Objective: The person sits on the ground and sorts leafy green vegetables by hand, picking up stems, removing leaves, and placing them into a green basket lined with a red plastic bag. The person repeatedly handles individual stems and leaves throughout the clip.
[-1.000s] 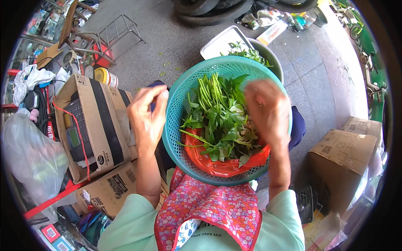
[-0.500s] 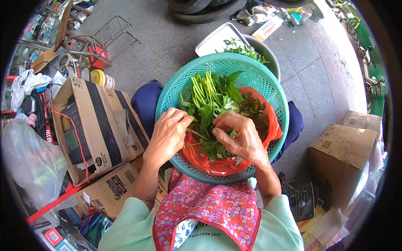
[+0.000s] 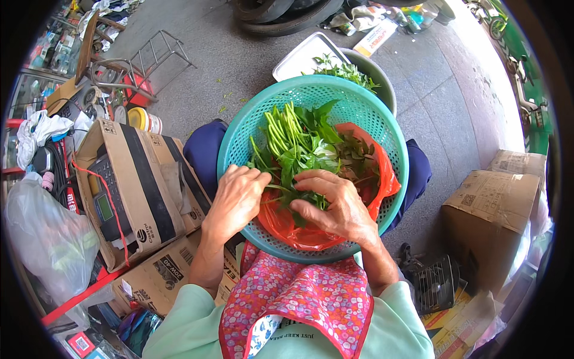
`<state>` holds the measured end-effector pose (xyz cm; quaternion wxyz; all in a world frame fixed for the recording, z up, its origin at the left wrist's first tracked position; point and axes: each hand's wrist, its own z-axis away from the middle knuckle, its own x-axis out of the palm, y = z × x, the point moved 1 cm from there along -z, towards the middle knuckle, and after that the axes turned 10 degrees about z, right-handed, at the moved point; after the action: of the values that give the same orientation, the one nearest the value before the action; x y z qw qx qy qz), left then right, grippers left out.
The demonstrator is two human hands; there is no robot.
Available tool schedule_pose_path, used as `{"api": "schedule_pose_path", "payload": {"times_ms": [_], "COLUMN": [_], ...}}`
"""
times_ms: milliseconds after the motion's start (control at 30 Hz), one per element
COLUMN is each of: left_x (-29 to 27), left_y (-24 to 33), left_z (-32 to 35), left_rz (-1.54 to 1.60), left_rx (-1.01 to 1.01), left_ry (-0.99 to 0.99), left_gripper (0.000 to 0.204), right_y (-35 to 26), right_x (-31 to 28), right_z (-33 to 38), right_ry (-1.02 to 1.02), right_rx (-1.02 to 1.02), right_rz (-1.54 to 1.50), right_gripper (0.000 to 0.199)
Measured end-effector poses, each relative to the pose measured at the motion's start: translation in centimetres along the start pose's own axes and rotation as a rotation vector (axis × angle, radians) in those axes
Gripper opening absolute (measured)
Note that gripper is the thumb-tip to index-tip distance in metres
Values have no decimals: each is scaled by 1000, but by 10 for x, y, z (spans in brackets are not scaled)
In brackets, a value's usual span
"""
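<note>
A turquoise perforated plastic basket (image 3: 363,107) rests across my lap, between my knees. In it, a bunch of leafy greens (image 3: 282,133) lies with its cut stems toward the far left. An opened red plastic bag (image 3: 388,173) sits inside the basket, with darker leafy sprigs on its right side. My left hand (image 3: 235,196) pinches a green stem (image 3: 275,187) at the basket's near left. Over the near leaves, my right hand (image 3: 336,206) curls its fingers and thumb round the leafy end; its palm side is partly hidden.
Beyond the basket stand a grey basin (image 3: 385,81) with more greens and a white tray (image 3: 305,58). An open cardboard box (image 3: 143,179) holding a dark keypad device is close on my left. Another carton (image 3: 493,203) stands at right. Tyres (image 3: 293,21) lie at the far side.
My right hand has shifted slightly left and turned, its fingers closing lower over the leaves. The left hand stays at the stem. The whole view has shifted a little.
</note>
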<state>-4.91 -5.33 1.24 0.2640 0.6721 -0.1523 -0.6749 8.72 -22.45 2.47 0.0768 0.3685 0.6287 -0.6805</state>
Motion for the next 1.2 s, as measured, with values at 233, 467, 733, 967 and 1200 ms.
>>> {"api": "schedule_pose_path", "payload": {"times_ms": [233, 467, 733, 967, 1200], "left_x": [-35, -28, -13, 0, 1], "left_y": [21, 29, 34, 23, 30], "left_z": [-18, -28, -35, -37, -41], "left_rz": [360, 535, 686, 1076, 1174], "left_rx": [99, 126, 54, -202, -213], "left_ry": [357, 382, 471, 548, 561], "left_gripper": [21, 16, 9, 16, 20], "right_y": [2, -4, 14, 14, -10], "right_x": [3, -32, -54, -58, -64], "right_z": [-1, 5, 16, 21, 23], "right_ry": [152, 192, 166, -12, 327], "right_rx": [64, 321, 346, 512, 190], "right_rz": [-25, -650, -383, 288, 248], "right_gripper": [48, 33, 42, 46, 26]}}
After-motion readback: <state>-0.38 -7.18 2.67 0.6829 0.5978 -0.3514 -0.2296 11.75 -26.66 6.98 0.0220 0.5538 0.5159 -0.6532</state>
